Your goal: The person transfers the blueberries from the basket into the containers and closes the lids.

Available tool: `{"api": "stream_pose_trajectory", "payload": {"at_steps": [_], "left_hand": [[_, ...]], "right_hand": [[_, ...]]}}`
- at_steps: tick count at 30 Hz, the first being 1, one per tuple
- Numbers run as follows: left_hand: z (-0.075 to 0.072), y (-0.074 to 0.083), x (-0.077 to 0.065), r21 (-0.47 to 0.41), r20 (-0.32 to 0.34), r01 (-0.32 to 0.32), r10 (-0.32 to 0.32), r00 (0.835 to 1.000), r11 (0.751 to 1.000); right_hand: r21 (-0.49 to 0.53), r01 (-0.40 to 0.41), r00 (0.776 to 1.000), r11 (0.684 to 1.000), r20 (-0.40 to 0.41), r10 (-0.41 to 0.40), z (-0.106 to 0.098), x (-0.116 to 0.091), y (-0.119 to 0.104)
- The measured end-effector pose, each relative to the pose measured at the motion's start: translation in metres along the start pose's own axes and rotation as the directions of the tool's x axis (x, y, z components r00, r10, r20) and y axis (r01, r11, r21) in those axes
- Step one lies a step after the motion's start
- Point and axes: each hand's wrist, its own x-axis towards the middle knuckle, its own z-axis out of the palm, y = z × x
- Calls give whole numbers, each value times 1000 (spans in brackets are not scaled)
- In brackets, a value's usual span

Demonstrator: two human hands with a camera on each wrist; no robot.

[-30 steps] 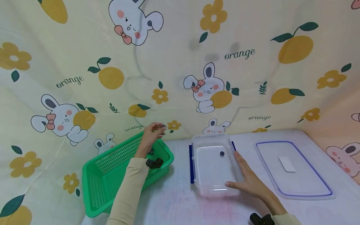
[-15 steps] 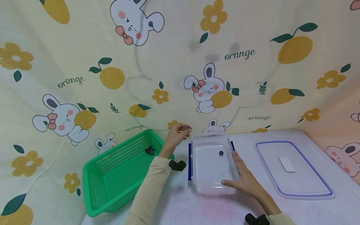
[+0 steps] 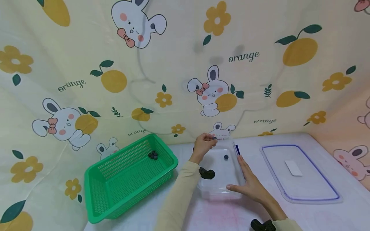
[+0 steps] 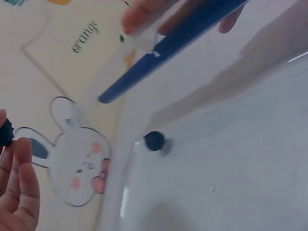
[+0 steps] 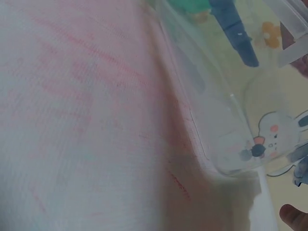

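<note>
We see the left hand (image 3: 203,146), pinching 1 dark berry (image 3: 215,138), shift rightward over the clear box (image 3: 221,193) at lower centre; this transfer seems nearly done. The right hand (image 3: 252,185), fingers apart, lies along the box.

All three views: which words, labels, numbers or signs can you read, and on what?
"orange": four times on the patterned backdrop, head view.
"orange": once on the patterned backdrop, left wrist view.
White patch at the clear lid: no text readable.
Right wrist view: none readable.
</note>
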Motion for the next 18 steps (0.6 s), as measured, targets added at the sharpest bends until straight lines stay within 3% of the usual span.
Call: {"api": "stream_pose_trajectory", "payload": {"at_steps": [9, 14, 18], "left_hand": [[32, -20, 7, -73, -130, 76, -85, 988, 994], [38, -37, 9, 27, -188, 159, -151, 971, 987], [41, -50, 11, 149, -177, 185, -158, 971, 971]], "right_hand": [[30, 30, 999, 999, -14, -30, -1, 0, 0], [46, 17, 1000, 999, -4, -17, 0, 0, -2], [55, 6, 1000, 998, -9, -6, 1, -2, -1]]}}
